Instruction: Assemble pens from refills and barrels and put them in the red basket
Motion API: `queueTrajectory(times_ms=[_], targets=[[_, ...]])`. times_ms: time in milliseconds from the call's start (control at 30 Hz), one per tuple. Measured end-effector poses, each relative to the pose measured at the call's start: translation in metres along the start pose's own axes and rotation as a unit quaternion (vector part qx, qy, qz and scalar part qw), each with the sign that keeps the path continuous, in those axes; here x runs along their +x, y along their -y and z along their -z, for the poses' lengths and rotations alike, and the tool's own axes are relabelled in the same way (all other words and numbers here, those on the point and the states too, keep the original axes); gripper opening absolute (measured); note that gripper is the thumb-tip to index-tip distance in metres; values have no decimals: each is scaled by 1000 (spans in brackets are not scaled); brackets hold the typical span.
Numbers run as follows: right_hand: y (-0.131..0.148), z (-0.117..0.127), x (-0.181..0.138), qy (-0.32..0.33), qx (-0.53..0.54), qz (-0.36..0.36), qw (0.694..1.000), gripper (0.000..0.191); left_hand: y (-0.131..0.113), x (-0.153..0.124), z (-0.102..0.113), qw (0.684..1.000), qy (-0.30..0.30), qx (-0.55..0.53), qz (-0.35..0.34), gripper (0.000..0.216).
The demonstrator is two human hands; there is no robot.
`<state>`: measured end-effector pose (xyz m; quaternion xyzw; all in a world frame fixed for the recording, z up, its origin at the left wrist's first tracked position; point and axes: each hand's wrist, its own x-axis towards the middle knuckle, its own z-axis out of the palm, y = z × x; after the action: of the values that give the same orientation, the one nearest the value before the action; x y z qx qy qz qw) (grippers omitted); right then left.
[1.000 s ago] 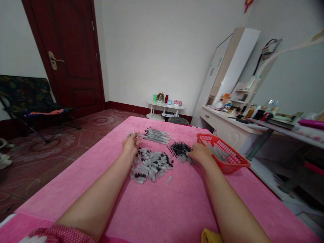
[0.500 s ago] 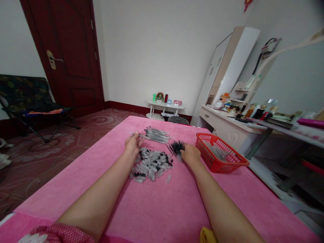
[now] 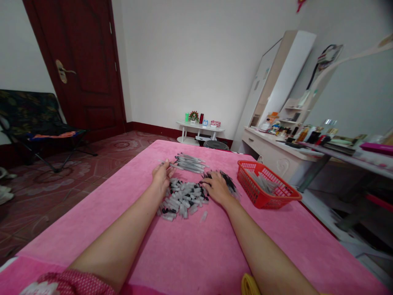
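My left hand (image 3: 160,177) is closed on a thin, clear pen barrel, held left of a row of grey pens (image 3: 189,162). Below its fingers spreads a heap of clear pen caps and small black pieces (image 3: 184,198). My right hand (image 3: 218,189) rests with fingers apart over a bundle of thin black pen parts (image 3: 229,182), partly covering it. Its fingertips reach the right edge of the cap heap; I see nothing gripped in them. One clear cap (image 3: 204,216) lies apart on the pink cloth.
A red plastic basket (image 3: 267,200) with clear tubes inside stands on the pink cloth (image 3: 196,254) to the right. Something yellow (image 3: 250,284) lies at the near edge. Beyond are a cluttered dressing table (image 3: 273,147), a small white table (image 3: 199,128) and a folding chair (image 3: 39,119).
My right hand has moved left from the black bundle's right side to over it, and its curled fingers have spread. My left hand stays almost in place, holding the pen barrel.
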<state>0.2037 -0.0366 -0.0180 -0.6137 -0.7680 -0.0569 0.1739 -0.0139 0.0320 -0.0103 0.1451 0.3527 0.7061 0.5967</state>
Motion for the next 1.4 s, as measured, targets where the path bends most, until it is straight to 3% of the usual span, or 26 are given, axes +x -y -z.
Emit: queueTrajectory(times_ms=[300,533,700,867,1033,1167,1267,1400], targets=[[-13,-5,0,-20,-39,-114,993,29,0,2,2,1000,9,-2,-2,7],[-36,-3,0,-16,-53,-163,985,35,-1,2,2,1000,15,3,0,7],[-41,2,-1,-11,-60,-173,983,34,-1,-3,-3,998,57,11,9,6],[-21,15,6,-50,-5,-125,991,27,3,-20,-15,987,147,57,22,4],[20,34,11,-54,184,-32,981,29,12,-39,-24,968,224,110,22,6],[45,44,9,-29,165,-29,985,25,17,-51,-29,955,252,155,14,12],[42,56,8,-31,105,-65,992,20,13,-49,-29,951,249,184,-11,21],[7,85,6,-89,28,-190,977,25,-2,-20,-12,947,205,225,-106,22]])
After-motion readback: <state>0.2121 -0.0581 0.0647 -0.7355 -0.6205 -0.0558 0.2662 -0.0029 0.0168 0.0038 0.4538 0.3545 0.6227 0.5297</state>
